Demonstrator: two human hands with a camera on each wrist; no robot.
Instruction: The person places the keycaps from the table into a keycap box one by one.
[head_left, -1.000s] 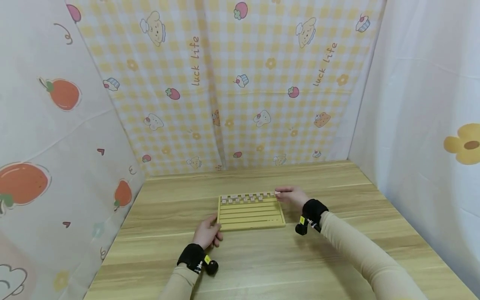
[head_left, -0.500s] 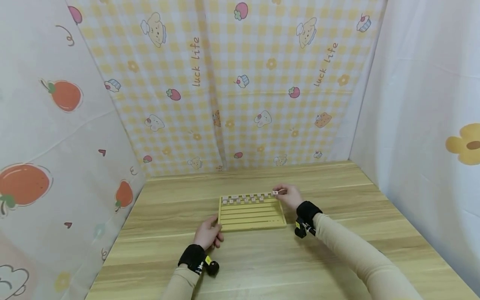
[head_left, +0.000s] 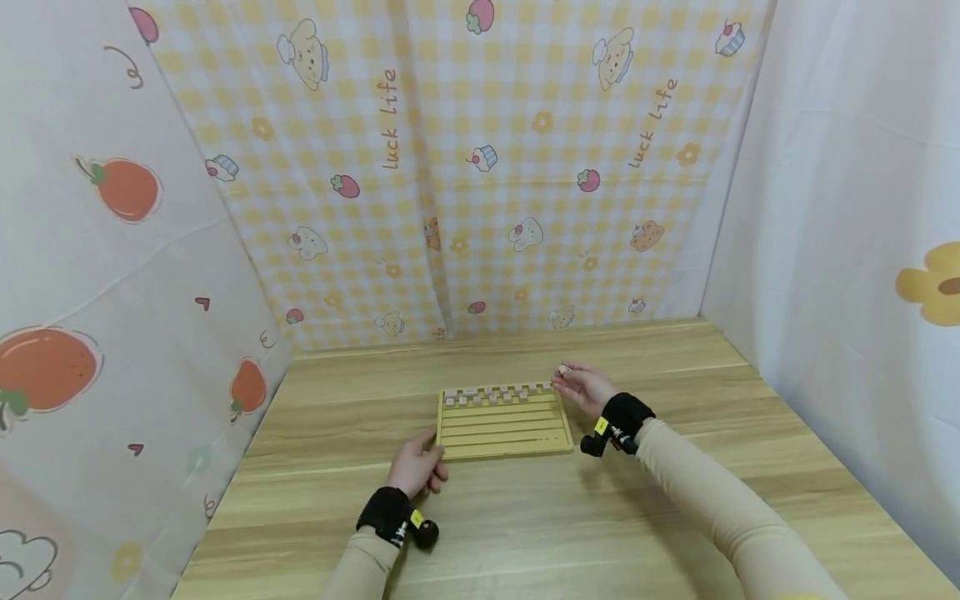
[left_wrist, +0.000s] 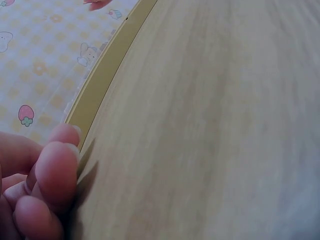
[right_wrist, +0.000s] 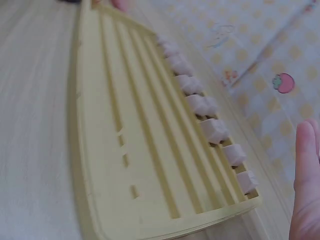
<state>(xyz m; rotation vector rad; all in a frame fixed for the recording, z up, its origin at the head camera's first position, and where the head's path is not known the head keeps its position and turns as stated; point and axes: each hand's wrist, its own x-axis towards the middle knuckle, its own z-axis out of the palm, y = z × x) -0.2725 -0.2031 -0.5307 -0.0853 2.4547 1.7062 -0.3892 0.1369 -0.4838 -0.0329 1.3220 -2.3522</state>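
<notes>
A shallow yellow tray [head_left: 502, 433] with long grooves lies on the wooden table. Small pale pink keycaps [head_left: 492, 400] stand in its two back rows, the rearmost reaching the right end. My left hand [head_left: 414, 468] holds the tray's front left corner; in the left wrist view its curled fingers [left_wrist: 57, 172] sit against the tray's edge. Just off the back right corner, my right hand [head_left: 588, 390] pinches a light keycap [head_left: 565, 370] at its fingertips. In the right wrist view only part of that hand [right_wrist: 306, 185] shows at the right edge, and its keycap is out of sight.
The wooden table [head_left: 495, 533] extends around the tray on all sides. A checked cloth [head_left: 495, 275] hangs behind it, with white printed curtains [head_left: 180, 275] at the left and plain ones [head_left: 810, 250] at the right.
My right hand has drawn back and up from the tray's back right corner, turning its pinched keycap upward. A keycap shows at the back row's right end. My left hand stays at its corner.
</notes>
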